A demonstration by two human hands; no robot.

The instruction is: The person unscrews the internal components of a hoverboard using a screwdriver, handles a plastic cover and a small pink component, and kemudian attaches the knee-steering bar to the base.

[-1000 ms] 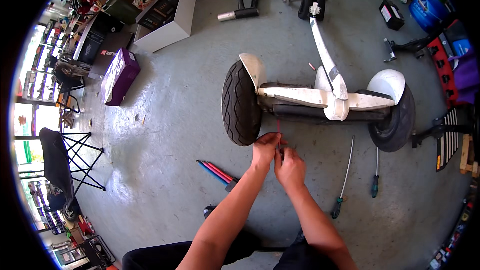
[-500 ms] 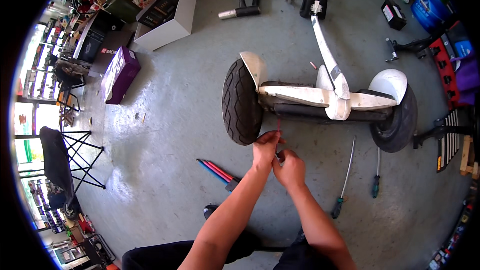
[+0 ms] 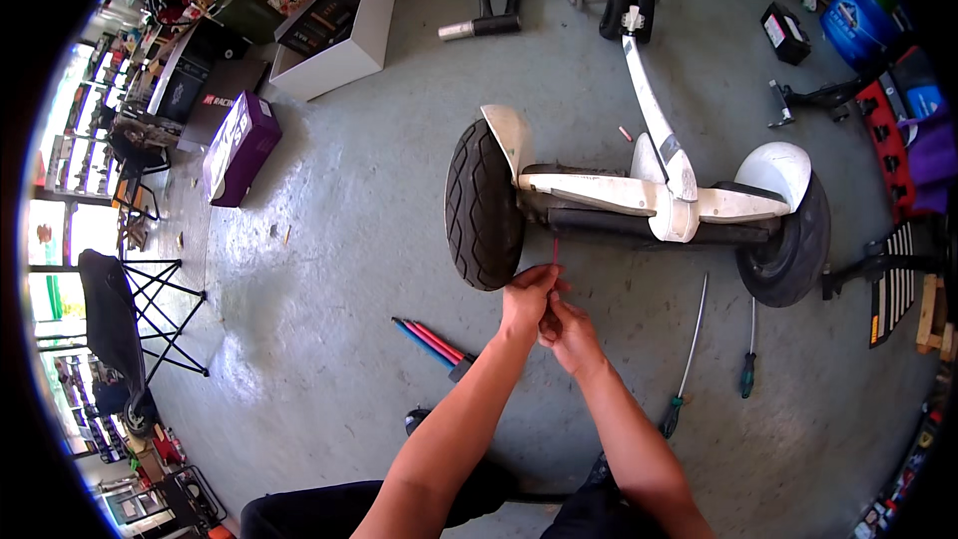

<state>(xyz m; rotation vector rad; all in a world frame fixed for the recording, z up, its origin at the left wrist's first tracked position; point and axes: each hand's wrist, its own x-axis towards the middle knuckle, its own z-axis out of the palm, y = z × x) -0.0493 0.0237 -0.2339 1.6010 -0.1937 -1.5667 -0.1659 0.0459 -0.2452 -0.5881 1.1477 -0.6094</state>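
A white self-balancing scooter point(image 3: 589, 186) lies in front of me with its steering bar pointing away. A thin red hex key point(image 3: 556, 248) reaches up to the dark underside of its body, just right of the treaded left tyre point(image 3: 484, 205). My left hand point(image 3: 527, 301) pinches the shaft of this key. Close beneath, my right hand point(image 3: 573, 335) is closed around the key's lower end, which the fingers mostly hide. On the floor left of my forearm is a holder of coloured hex keys point(image 3: 427, 339), pink and blue.
Two long screwdrivers point(image 3: 687, 354) point(image 3: 749, 349) with green handles lie to the right. A folding stool point(image 3: 150, 314) stands at left, a purple box point(image 3: 242, 150) and an open white carton point(image 3: 344, 45) behind it. A black battery point(image 3: 785, 32) sits far right.
My right hand has moved left and turned, coming up against my left hand at the key's lower end. The left hand stays nearly in place, and the scooter has hardly shifted.
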